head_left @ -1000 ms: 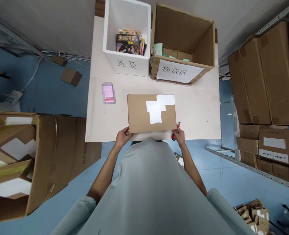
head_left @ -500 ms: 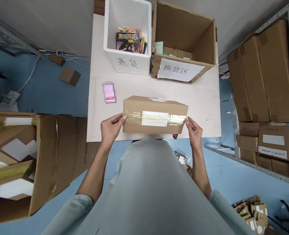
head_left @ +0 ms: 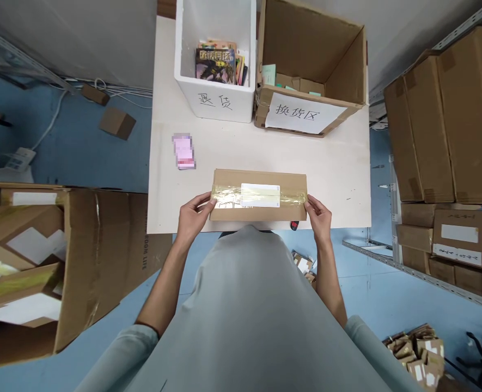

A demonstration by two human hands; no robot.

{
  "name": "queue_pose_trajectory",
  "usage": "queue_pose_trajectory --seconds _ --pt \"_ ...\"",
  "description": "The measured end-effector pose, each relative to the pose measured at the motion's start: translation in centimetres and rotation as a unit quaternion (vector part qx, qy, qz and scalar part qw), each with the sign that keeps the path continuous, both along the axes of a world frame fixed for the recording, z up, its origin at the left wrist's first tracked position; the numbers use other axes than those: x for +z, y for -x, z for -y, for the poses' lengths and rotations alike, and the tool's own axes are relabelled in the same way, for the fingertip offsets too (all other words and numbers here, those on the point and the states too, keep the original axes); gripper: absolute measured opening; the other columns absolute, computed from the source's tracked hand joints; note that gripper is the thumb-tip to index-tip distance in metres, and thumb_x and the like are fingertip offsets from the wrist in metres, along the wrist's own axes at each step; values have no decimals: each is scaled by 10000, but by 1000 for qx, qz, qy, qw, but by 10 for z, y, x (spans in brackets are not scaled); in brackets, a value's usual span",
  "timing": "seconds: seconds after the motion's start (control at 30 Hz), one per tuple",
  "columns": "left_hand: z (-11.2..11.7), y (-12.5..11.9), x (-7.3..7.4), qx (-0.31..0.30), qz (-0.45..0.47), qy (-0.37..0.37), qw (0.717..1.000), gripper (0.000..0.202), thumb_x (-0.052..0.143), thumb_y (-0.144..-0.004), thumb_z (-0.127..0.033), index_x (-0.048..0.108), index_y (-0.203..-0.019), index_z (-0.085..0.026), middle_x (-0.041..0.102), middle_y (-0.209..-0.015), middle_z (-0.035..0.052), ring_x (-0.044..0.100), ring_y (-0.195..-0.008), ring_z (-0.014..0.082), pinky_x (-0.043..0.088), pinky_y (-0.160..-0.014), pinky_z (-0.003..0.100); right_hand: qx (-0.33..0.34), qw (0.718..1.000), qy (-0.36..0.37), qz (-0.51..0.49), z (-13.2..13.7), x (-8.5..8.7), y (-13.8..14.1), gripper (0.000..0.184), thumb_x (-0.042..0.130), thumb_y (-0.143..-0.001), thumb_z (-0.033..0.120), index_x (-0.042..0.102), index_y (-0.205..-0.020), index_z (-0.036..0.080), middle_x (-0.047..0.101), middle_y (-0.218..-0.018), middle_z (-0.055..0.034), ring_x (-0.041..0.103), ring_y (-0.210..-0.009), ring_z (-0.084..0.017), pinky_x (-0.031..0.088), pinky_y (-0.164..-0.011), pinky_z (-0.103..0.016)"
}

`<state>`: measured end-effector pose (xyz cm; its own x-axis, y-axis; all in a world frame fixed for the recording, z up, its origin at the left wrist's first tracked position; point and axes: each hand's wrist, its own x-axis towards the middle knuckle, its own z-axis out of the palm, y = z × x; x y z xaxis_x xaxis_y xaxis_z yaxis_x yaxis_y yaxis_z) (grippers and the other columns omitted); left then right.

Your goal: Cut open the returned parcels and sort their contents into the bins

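Our left hand (head_left: 192,218) pinched the left end of the taped box (head_left: 261,177) between thumb and fingers, and our right hand (head_left: 319,219) pinched its right end in similar manner. We had this box between both hands, at the near edge of the white table (head_left: 220,147), with its white label (head_left: 260,195) facing us; whether it rested fully on the table, we could not tell. Around the table we saw a blue floor (head_left: 359,283), and behind it a grey wall (head_left: 114,38). At the far side stood a white bin (head_left: 224,108) with books (head_left: 216,65), and just beside it an open carton (head_left: 345,65), which bore a handwritten sheet (head_left: 304,113). A pink item (head_left: 184,151), too blurred for us to recognise, lay at the left. Near our right hand, the box partly covered a red and black tool (head_left: 294,225). At our left was a bigger carton (head_left: 114,245) with parcels (head_left: 18,218), and at our right, brown boxes (head_left: 465,237) stood on a metal shelf (head_left: 424,278).
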<state>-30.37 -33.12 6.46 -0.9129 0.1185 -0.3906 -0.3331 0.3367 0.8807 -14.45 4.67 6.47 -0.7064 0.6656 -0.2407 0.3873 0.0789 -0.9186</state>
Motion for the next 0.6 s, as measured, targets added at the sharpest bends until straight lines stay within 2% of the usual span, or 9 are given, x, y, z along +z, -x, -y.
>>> queue_pose_trajectory --seconds 0.1,0.2,0.27,0.33,0.4,0.47,0.6 --pt "8 -6 6 -46 19 -16 999 886 889 -842 -769 770 -1508 -197 749 -1592 154 710 -1483 373 586 -1283 508 21 1000 10 8 0 2 -6 653 883 -900 662 852 -1389 231 834 -1462 -140 775 -1386 -371 658 -1196 -570" --pt "20 -14 9 -118 28 -25 992 1065 974 -770 -699 630 -1683 -272 606 -1764 125 600 -1612 379 529 -1341 502 56 998 37 17 -1 2 -17 788 938 -857 678 799 -1497 241 781 -1562 -136 738 -1436 -363 635 -1229 -560" --pt "28 -20 3 -161 36 -22 986 1203 1007 -729 -644 512 -1774 -312 498 -1848 124 511 -1687 393 499 -1360 521 74 995 59 25 -2 -2 -28 926 977 -820 681 723 -1603 257 723 -1646 -143 694 -1502 -362 613 -1254 -557" --pt "34 -25 -8 -181 52 -11 982 1259 1007 -705 -614 461 -1800 -317 466 -1865 143 468 -1714 409 475 -1368 556 71 994 72 37 -4 -12 -41 984 941 -848 713 653 -1673 262 666 -1710 -166 648 -1564 -361 594 -1265 -560" --pt "36 -30 -24 -179 77 -2 981 1234 1000 -675 -600 509 -1761 -282 524 -1820 171 502 -1688 421 466 -1367 572 50 995 67 60 -6 -26 -51 916 796 -934 778 649 -1663 243 668 -1701 -192 651 -1561 -361 592 -1249 -576" --pt "34 -33 -41 -162 101 -1 982 1174 994 -632 -593 594 -1675 -230 621 -1732 193 587 -1615 421 486 -1349 558 40 994 47 91 -5 -42 -59 861 697 -946 802 704 -1575 214 726 -1620 -212 705 -1483 -374 610 -1200 -601" --pt "24 -37 -61 -132 119 18 984 1012 988 -549 -654 755 -1398 -155 805 -1460 207 735 -1402 443 574 -1247 550 98 988 18 121 6 -66 -64 708 769 -806 697 803 -1301 191 839 -1386 -203 783 -1260 -377 650 -1075 -579"
